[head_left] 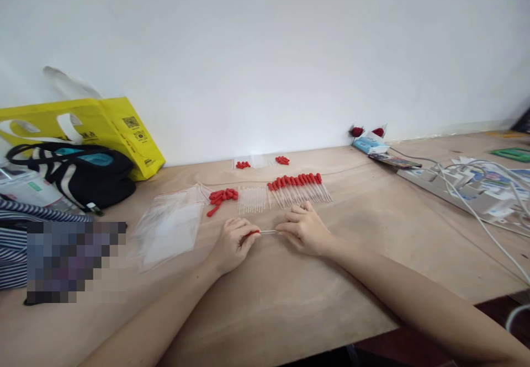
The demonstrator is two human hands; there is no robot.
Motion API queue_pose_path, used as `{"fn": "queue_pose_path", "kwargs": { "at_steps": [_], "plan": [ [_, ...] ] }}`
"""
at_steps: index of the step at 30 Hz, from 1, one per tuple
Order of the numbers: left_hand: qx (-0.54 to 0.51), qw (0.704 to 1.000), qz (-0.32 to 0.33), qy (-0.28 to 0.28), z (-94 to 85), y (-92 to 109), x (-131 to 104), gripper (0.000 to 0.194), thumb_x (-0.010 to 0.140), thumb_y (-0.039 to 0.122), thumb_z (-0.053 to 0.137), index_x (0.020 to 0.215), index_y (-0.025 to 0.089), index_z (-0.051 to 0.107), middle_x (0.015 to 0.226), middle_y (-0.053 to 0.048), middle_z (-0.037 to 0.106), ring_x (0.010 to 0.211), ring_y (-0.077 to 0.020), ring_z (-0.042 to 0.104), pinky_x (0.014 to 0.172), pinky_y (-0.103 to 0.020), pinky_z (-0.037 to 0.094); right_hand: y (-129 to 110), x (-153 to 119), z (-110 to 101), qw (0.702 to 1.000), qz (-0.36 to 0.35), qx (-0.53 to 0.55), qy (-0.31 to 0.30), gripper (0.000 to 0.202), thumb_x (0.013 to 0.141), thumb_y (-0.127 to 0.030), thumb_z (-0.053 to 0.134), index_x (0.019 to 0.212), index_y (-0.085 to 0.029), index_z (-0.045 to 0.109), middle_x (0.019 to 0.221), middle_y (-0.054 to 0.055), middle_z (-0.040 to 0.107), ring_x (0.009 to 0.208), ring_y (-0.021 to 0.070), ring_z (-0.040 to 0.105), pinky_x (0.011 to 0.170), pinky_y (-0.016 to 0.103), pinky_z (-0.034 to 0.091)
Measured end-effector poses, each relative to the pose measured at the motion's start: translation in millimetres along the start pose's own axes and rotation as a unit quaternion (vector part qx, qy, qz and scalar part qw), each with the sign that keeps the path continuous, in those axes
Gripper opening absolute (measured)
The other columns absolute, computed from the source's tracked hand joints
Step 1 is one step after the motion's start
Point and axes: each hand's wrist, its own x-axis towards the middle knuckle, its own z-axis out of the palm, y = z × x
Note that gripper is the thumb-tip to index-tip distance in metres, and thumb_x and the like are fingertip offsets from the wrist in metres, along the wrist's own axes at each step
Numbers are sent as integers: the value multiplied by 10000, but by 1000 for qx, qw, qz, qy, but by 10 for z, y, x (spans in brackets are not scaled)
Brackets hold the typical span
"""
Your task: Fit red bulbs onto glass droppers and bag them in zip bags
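Observation:
Near the middle of the table, my left hand (232,244) is closed around a red rubber bulb (254,233), mostly hidden by the fingers. My right hand (305,230) pinches the other end of a thin clear dropper tube (268,232), which spans the gap between both hands and meets the bulb. Just beyond my right hand lies a slanted row of droppers (296,184) with red bulbs on their tubes. Left of that row are bare dropper tubes (252,200), side by side. Several loose red bulbs (222,196) form a small pile further left.
Clear plastic bags (169,234) lie flat at left. Another clear bag (261,161) with red bulbs rests by the wall. A yellow bag (136,135) and black bag (107,176) stand far left. Power strips (447,190) with white cables (476,209) occupy the right side.

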Motion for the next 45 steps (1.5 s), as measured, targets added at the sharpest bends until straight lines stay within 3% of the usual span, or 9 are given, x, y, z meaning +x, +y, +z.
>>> {"fn": "queue_pose_path", "kwargs": {
  "at_steps": [4, 8, 13, 17, 27, 37, 45],
  "plan": [
    [54, 997, -26, 56, -53, -58, -1, 225, 824, 346, 463, 958, 210, 582, 890, -46, 634, 868, -205, 544, 824, -357, 346, 10, -20, 52, 999, 46, 3, -13, 173, 837, -247, 477, 820, -201, 644, 760, 37, 642, 752, 161, 474, 670, 324, 209],
    [196, 962, -141, 127, -163, -230, -1, 226, 795, 339, 490, 936, 176, 555, 994, -97, 609, 963, -276, 501, 839, -422, 308, 103, 83, 124, 975, 218, 24, 28, 198, 828, -246, 460, 819, -210, 655, 825, 38, 667, 800, 180, 522, 686, 313, 245],
    [300, 924, -220, 89, -265, -469, -20, 92, 763, 228, 490, 829, 187, 539, 935, -93, 630, 946, -290, 495, 789, -422, 294, 223, 409, 222, 926, 376, 13, 21, 259, 822, -273, 424, 790, -220, 676, 777, 48, 676, 792, 203, 568, 714, 326, 280],
    [328, 914, -228, 71, -291, -564, -28, 71, 773, 227, 478, 812, 196, 529, 900, -74, 655, 904, -274, 521, 779, -413, 283, 241, 624, 323, 899, 437, -35, 4, 289, 809, -268, 410, 733, -189, 677, 766, 87, 676, 772, 224, 580, 742, 369, 266],
    [302, 922, -230, 74, -270, -616, -4, 100, 790, 172, 435, 812, 192, 530, 889, -72, 665, 864, -267, 565, 794, -415, 258, 260, 686, 441, 889, 457, -36, 23, 240, 768, -306, 465, 886, -168, 622, 759, 90, 668, 781, 226, 595, 808, 386, 233],
    [287, 933, -201, 77, -226, -587, -26, 123, 785, 126, 410, 822, 189, 508, 895, -61, 656, 815, -238, 598, 878, -450, 196, 254, 676, 433, 887, 462, -23, -1, 264, 791, -368, 445, 848, -168, 608, 756, 86, 660, 777, 222, 592, 813, 392, 218],
    [266, 940, -193, 94, -175, -599, -23, 137, 766, 106, 419, 823, 180, 519, 859, -53, 662, 821, -232, 601, 880, -458, 200, 215, 704, 439, 898, 440, -31, -2, 218, 782, -309, 446, 825, -205, 633, 810, 61, 667, 787, 197, 580, 825, 390, 201]
  ]
}}
